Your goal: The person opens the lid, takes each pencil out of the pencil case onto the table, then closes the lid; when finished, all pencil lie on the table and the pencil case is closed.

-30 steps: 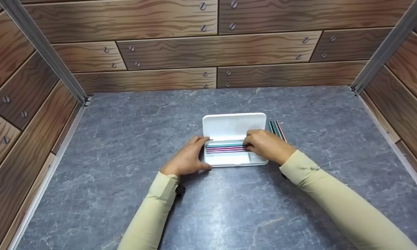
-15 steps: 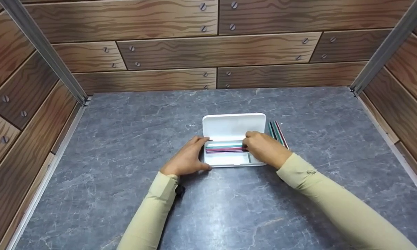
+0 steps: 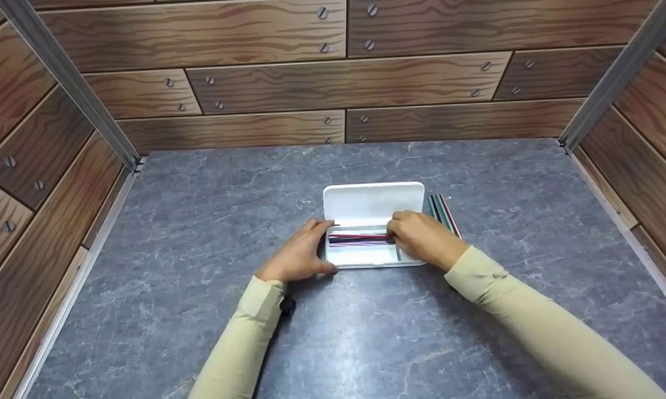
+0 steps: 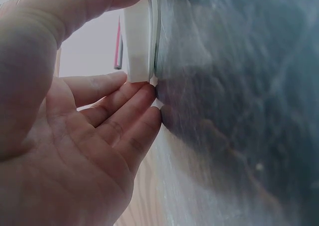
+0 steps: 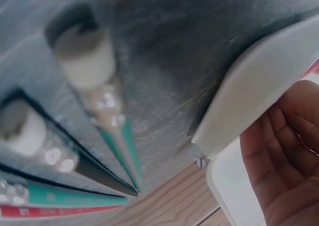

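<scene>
A white pencil case (image 3: 373, 200) lies with its lid raised. My left hand (image 3: 298, 252) holds its left end, thumb at the near corner and fingertips at the far one; in the left wrist view the fingers (image 4: 127, 121) touch the end wall. Inside, several pencils (image 3: 359, 240) in red, dark and purple lie lengthwise in the rear compartment. My right hand (image 3: 424, 235) reaches in over the right end, fingers curled and pinching the pencils' right ends, which it covers. One pencil end (image 4: 118, 61) shows above the case's end wall in the left wrist view.
More pencils (image 3: 445, 213), teal, dark and red, lie on the grey marbled table (image 3: 200, 221) just right of the case. Eraser ends (image 5: 87, 61) show close in the right wrist view. Wood-patterned walls (image 3: 266, 83) enclose the table at back and sides.
My right hand has shifted slightly left within the case. The pencils under it have changed order: a red one now shows on top, where teal showed before. The left hand stays put.
</scene>
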Tool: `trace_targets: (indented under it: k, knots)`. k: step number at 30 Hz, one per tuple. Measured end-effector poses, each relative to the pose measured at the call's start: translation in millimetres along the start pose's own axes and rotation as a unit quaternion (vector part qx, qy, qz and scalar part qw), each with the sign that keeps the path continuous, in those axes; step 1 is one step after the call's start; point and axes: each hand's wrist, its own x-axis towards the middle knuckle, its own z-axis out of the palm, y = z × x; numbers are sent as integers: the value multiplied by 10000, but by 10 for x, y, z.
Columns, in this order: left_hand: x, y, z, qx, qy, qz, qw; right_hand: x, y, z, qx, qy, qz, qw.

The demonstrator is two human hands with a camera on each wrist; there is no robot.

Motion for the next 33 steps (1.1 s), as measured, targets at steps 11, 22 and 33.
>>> trace_targets:
  k: [11, 22, 33]
  knots:
    - [9, 14, 4, -2, -6, 77, 10000, -115, 95, -97, 1125, 728, 389, 9902]
    - [5, 38, -16, 2, -33, 32, 10000, -430, 275, -334, 1831, 1451, 1916, 9533]
    - [-11, -1, 2, 40, -26, 58, 10000, -773, 558, -380, 1919, 1388, 3733, 8970]
